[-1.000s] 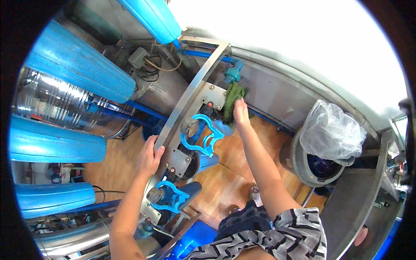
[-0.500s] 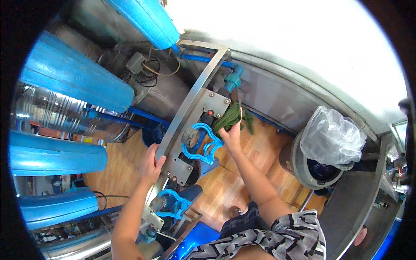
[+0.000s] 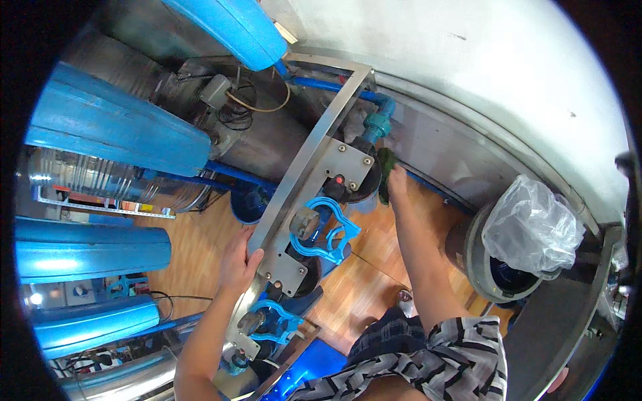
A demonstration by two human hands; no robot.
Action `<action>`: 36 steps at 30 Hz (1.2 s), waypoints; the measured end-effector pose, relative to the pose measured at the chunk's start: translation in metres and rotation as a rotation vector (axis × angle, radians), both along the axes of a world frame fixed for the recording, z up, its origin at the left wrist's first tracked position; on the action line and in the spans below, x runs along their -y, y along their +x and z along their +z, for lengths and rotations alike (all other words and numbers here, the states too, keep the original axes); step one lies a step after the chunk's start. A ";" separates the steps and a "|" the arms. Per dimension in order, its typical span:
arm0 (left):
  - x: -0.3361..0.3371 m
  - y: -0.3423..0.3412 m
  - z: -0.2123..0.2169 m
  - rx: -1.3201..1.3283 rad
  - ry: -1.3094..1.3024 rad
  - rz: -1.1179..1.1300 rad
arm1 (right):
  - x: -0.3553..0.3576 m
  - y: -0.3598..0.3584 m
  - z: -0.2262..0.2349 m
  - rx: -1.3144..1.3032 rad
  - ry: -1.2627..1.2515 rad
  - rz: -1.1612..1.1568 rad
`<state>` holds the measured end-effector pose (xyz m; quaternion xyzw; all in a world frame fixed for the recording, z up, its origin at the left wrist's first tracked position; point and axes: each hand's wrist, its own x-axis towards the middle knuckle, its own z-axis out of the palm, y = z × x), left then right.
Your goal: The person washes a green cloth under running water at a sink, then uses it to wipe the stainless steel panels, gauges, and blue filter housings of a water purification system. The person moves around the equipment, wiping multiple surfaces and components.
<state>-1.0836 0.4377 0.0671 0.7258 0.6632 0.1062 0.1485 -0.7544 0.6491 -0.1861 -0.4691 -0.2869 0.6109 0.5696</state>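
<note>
My left hand [image 3: 235, 264] grips the edge of a long stainless steel frame [image 3: 301, 164], with the thumb on the near side. My right hand [image 3: 397, 184] is closed on a crumpled dark green cloth [image 3: 386, 167]. It holds the cloth against the outer side of a filter housing [image 3: 366, 187], under the frame's upper metal plate [image 3: 344, 160]. My fingers there are partly hidden. Between my hands, a light blue ring-shaped wrench [image 3: 341, 234] hangs around a round fitting. A second blue wrench [image 3: 284, 321] hangs lower on the frame.
Large blue cylinders [image 3: 120, 120] and steel tanks stand on the left. A blue pipe with a teal union [image 3: 378, 123] joins the frame's far end. A grey bin [image 3: 478, 260] with a clear plastic bag [image 3: 531, 224] stands right, beside a grey wall [image 3: 508, 80].
My right hand has moved the green cloth off the housing's top side to its outer side, farther from the blue wrench. My left hand stays on the frame. The view has shifted slightly.
</note>
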 end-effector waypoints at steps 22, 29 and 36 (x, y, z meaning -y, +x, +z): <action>0.003 -0.001 -0.007 0.014 0.068 0.049 | 0.058 -0.046 0.185 1.170 0.589 0.096; 0.001 -0.003 -0.003 0.016 0.038 0.029 | 0.078 0.023 0.122 0.221 0.602 -0.002; -0.003 0.003 -0.002 0.072 0.023 0.002 | 0.080 0.056 0.091 -0.484 0.304 -0.382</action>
